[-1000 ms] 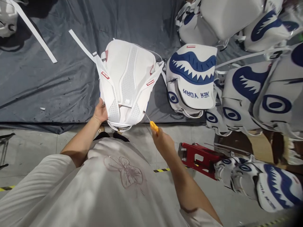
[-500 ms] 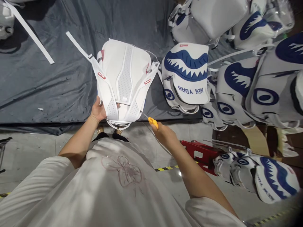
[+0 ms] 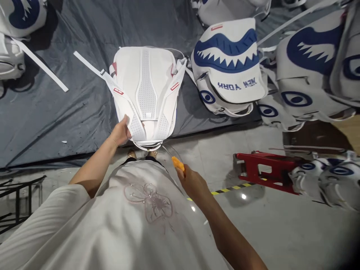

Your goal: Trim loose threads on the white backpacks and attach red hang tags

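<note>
Left hand (image 3: 121, 132) grips the lower left corner of a white backpack (image 3: 146, 90), thumb on top of the mesh strap pad, the other fingers tucked under the edge. The backpack lies back panel up in the upper centre of the frame, on a dark grey sheet (image 3: 56, 108), its bottom edge overhanging the sheet's border toward the person. Two padded shoulder straps run down the panel to meet near the hand; each carries a small red tag. A loose white webbing strap (image 3: 87, 64) trails from the pack's upper left corner across the sheet.

Right hand (image 3: 194, 184) sits lower centre, fingers closed round a small orange-handled tool (image 3: 178, 164). The thin metal tip of the tool points up-left toward the backpack's lower right corner; whether it touches the fabric cannot be told. A fine clear line curves near the tool and hand.

Just right of the backpack, a white bag with a blue shark-mouth print (image 3: 229, 67) rests on the sheet, lettering upside down in view. More bags of the same print crowd the right edge and upper left corner. A red plastic stool (image 3: 266, 172) lies on the pale floor (image 3: 281, 225) at mid right, beside a strip of yellow-black tape (image 3: 230, 188). The person's white sleeves and embroidered top fill the bottom left.
</note>
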`<state>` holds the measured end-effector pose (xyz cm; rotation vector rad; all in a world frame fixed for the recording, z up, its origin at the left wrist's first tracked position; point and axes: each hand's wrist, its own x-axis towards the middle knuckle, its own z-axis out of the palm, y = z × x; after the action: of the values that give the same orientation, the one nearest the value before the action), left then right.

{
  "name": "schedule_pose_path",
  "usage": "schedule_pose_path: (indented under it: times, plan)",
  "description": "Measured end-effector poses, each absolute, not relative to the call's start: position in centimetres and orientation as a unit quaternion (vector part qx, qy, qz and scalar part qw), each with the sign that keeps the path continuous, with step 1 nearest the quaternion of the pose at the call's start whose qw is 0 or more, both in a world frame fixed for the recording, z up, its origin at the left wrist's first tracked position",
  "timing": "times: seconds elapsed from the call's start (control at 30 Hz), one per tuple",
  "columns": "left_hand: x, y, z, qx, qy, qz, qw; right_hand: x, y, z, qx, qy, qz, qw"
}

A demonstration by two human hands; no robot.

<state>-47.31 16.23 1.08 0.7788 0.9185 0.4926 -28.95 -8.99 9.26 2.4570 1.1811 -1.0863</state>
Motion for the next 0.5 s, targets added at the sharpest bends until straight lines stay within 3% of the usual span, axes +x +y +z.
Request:
schedule_pose_path:
  times: [0.1, 0.17, 0.23, 0.5]
  plan:
    - [-47.7, 13.6, 1.5, 0.580, 0.534, 0.225, 0.573, -31.0, -9.4, 8.0, 0.828, 0.404, -0.382, 0.072]
    - [-48.0, 12.0, 1.5, 0.712, 0.517, 0.237, 0.411, -31.9, -8.9, 7.1, 0.832, 0.405, -0.374, 0.064]
    - [-48.0, 11.1, 1.4, 0.791, 0.473, 0.232, 0.312, -32.6, -8.1, 6.5, 0.837, 0.402, -0.365, 0.068]
    - [-46.7, 10.8, -0.7, 0.918, 0.309, 0.124, 0.213, -33.9, -7.0, 6.0, 0.845, 0.388, -0.358, 0.079]
